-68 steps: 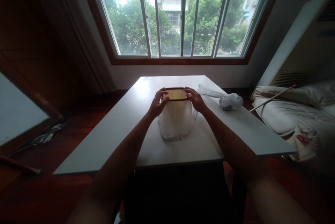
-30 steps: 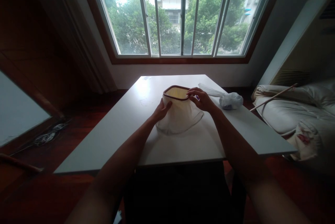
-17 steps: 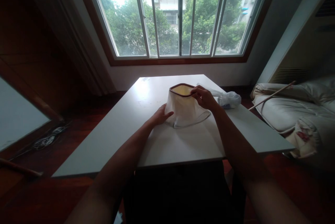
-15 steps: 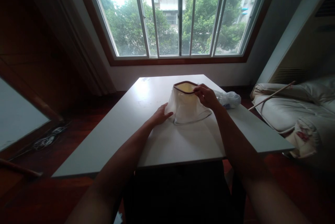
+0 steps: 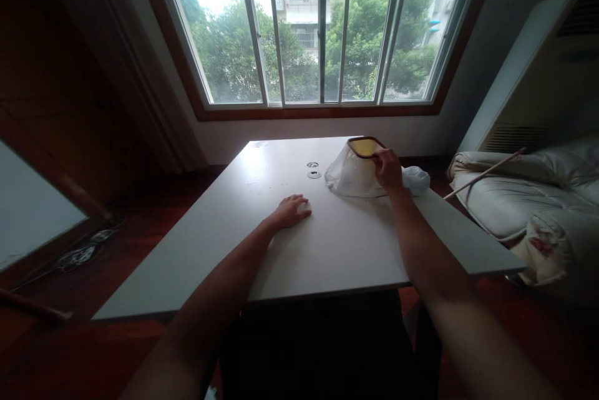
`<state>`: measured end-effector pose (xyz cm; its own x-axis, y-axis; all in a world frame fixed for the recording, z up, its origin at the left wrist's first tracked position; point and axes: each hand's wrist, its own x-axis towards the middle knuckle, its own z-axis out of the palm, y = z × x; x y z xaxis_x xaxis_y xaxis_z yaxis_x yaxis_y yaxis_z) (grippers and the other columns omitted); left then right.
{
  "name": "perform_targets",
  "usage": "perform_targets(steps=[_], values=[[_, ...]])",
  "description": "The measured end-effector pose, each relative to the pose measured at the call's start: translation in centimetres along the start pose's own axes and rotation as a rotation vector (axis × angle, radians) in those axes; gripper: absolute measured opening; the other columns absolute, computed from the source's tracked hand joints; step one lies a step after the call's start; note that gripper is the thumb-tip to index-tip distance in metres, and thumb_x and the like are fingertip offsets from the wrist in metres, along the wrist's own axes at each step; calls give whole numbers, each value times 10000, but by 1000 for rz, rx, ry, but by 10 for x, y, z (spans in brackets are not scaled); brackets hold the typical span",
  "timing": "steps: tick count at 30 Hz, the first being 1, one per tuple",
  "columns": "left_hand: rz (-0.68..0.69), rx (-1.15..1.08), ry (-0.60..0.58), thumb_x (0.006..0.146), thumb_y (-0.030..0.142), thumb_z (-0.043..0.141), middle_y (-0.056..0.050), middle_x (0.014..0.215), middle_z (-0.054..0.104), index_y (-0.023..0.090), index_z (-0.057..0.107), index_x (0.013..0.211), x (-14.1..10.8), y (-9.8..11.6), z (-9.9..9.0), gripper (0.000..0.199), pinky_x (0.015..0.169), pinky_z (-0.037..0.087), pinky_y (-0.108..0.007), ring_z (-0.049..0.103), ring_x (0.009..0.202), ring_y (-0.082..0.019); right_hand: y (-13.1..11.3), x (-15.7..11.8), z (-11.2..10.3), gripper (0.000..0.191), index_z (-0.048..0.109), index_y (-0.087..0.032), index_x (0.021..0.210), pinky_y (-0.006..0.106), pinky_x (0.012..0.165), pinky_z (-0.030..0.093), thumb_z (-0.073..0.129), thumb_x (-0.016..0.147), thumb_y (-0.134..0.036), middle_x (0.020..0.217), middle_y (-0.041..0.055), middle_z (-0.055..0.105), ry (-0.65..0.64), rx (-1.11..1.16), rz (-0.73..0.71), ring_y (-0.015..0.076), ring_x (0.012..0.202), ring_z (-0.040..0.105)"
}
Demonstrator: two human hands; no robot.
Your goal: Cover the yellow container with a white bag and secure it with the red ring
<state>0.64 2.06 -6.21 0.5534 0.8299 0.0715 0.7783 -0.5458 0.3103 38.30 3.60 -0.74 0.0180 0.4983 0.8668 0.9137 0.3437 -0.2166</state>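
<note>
A pale lampshade [image 5: 352, 176] with a square brown top rim and a yellowish inside stands at the far right of the white table [image 5: 196, 263]. What looks like clear plastic hangs loosely around it. My right hand [image 5: 389, 169] pinches the near right part of the rim. On the tabletop, my left hand [image 5: 291, 211] is curled over a small whitish thing [image 5: 305, 206] that its fingers mostly hide. Beyond that hand lie two small flat round pieces, a ring [image 5: 312, 165] and a disc with a dark centre [image 5: 314, 175].
A crumpled white plastic bag [image 5: 416, 181] lies right of the lampshade, by the table's edge. Past the table are a rolled mattress [image 5: 556, 181] with a thin stick [image 5: 486, 173] across it. Cables [image 5: 82, 254] lie on the floor at left, and a window [image 5: 304, 32] is ahead.
The lampshade has moved right and away with my right hand on its rim. My left hand has left its side for the tabletop. The two round pieces have come into view.
</note>
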Motion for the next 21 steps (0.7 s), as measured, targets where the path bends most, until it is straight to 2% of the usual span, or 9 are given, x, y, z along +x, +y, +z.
perform_targets(steps=[7, 12, 18, 21], values=[[-5, 18, -5, 921, 616, 439, -106, 1579, 401, 233, 536, 1400, -2, 1, 0, 621, 1225, 265, -452, 328, 1483, -299, 22, -4, 13, 358, 665, -135, 1132, 474, 1015, 437, 388, 993, -314, 1161, 181, 636, 6, -64, 143, 302, 1133, 543], [-20, 29, -17, 926, 599, 439, -103, 1585, 392, 230, 523, 1411, -3, 3, -1, 614, 1231, 250, -456, 309, 1493, -296, 27, -3, 17, 424, 622, -100, 1265, 470, 1058, 411, 390, 975, -304, 1294, 205, 583, 7, -148, 215, 305, 1218, 506], [-32, 36, -31, 928, 595, 437, -101, 1594, 379, 229, 518, 1416, -3, 7, -3, 615, 1233, 246, -453, 297, 1499, -301, 13, -2, 12, 556, 499, -68, 1408, 558, 1065, 384, 455, 940, -363, 1472, 235, 469, 1, -275, 319, 378, 1299, 455], [-39, 32, -36, 926, 596, 439, -100, 1598, 372, 230, 513, 1420, -3, 7, -3, 619, 1234, 240, -456, 291, 1501, -303, -7, 1, 6, 512, 526, -93, 1378, 566, 1078, 367, 465, 937, -345, 1449, 222, 491, 24, -257, 263, 372, 1296, 459]])
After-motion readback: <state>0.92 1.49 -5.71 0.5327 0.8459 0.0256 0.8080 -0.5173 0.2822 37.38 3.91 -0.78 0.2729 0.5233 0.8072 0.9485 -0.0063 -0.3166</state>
